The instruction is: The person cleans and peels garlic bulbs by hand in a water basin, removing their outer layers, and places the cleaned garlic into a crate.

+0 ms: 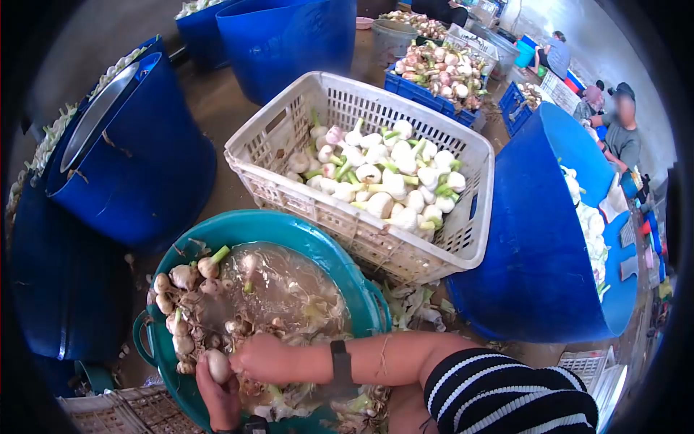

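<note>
My left hand (217, 401) is wrapped round a pale, peeled-looking garlic bulb (218, 367) above the near left part of a green tub (345, 266). Right beside the bulb is my right hand (262, 359), its fingers closed and their tips at the bulb's side. Whatever those fingers hold, if anything, is hidden. Murky water (289, 278) fills the tub, with loose garlic skins and leaves floating in it. Several unpeeled garlic bulbs (183, 276) with brownish outer skins are heaped along the tub's left side.
A white slatted crate (361, 249) of clean white garlic (394, 184) stands just beyond the tub. Large blue barrels (517, 246) flank it, the right one tilted with garlic inside. Behind are blue crates (426, 92) of unpeeled garlic. Other people (622, 130) sit at the far right.
</note>
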Tool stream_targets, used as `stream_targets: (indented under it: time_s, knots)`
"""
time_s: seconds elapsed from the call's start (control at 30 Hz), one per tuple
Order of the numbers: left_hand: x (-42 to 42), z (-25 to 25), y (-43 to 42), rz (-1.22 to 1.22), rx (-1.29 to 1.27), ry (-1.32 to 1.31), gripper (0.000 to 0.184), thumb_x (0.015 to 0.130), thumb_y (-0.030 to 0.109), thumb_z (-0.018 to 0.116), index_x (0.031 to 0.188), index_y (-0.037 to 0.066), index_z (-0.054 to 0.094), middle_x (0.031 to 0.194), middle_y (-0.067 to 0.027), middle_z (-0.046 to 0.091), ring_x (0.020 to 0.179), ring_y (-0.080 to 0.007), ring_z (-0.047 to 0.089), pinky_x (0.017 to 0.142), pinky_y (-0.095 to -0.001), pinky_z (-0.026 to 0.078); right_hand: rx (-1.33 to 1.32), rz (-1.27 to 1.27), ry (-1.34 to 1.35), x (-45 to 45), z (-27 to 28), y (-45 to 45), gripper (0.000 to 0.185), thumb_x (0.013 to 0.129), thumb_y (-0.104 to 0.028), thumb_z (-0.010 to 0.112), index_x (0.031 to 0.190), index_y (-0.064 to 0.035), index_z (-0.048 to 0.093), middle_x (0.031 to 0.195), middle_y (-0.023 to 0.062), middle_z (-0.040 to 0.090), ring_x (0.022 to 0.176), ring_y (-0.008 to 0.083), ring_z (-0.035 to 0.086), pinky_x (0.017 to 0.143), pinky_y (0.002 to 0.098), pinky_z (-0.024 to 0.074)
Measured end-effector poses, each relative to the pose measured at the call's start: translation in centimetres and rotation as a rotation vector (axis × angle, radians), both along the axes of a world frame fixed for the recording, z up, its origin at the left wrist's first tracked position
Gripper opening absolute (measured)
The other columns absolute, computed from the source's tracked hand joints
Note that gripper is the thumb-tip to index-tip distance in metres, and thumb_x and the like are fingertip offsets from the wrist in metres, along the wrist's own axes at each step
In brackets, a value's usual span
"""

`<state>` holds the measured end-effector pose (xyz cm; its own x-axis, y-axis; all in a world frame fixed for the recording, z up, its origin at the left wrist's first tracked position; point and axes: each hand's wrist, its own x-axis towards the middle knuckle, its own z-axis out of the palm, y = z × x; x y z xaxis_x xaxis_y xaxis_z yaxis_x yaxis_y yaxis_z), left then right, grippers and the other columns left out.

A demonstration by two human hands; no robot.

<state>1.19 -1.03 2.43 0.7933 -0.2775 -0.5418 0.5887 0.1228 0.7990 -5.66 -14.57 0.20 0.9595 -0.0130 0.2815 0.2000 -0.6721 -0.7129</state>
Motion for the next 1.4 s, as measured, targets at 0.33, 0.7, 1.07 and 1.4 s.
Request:
stream_targets:
  time_s: [0.33,0.7,1.07,1.4]
  knots:
    - [-0.4,-0.6,0.4,-0.238,-0.193,-0.051,0.047,0.088,0.045,0.036,0.109,0.006,0.053,0.091,-0.0057,0.059,0.079,-0.0152,0.057,0.062,-0.0265,0.048,1.294,-0.166,0.807,0.3,0.4,-0.5,0.025,0.081,-0.024,0.051,0.080,-0.0002,0.058,0.061,0.0158,0.058,0.057,0.0275,0.059,0.052,0.0377,0.0447]
    - [-1.4,2.3,0.3,-0.920,0.460,-1.290,0.061,0.058,-0.001,0.065,0.116,0.006,0.049,0.113,-0.0183,0.052,0.106,-0.0347,0.049,0.093,-0.0416,0.038,1.236,-0.261,0.802,0.3,-4.8,-1.4,0.030,0.090,-0.032,0.050,0.093,-0.0051,0.062,0.077,0.0034,0.061,0.066,0.0133,0.055,0.052,0.0320,0.0435]
    - [3.0,-2.7,3.6,0.247,-0.550,0.454,0.033,0.088,0.043,0.047,0.100,0.014,0.059,0.095,-0.0061,0.062,0.080,-0.0198,0.058,0.056,-0.0264,0.048,1.274,0.087,0.310,-5.1,5.4,-4.9,0.029,0.094,-0.024,0.041,0.108,-0.0014,0.052,0.099,0.0109,0.058,0.093,0.0174,0.055,0.078,0.0338,0.0463]
    - [2.1,2.3,0.4,-0.188,-0.521,0.001,0.062,0.083,0.061,0.041,0.115,0.008,0.047,0.104,-0.0062,0.058,0.091,-0.0197,0.059,0.068,-0.0294,0.051,-0.465,0.419,0.808,-4.2,1.4,-4.4,0.023,0.084,-0.030,0.048,0.093,-0.0094,0.055,0.086,0.0140,0.062,0.073,0.0352,0.058,0.065,0.0423,0.0466]
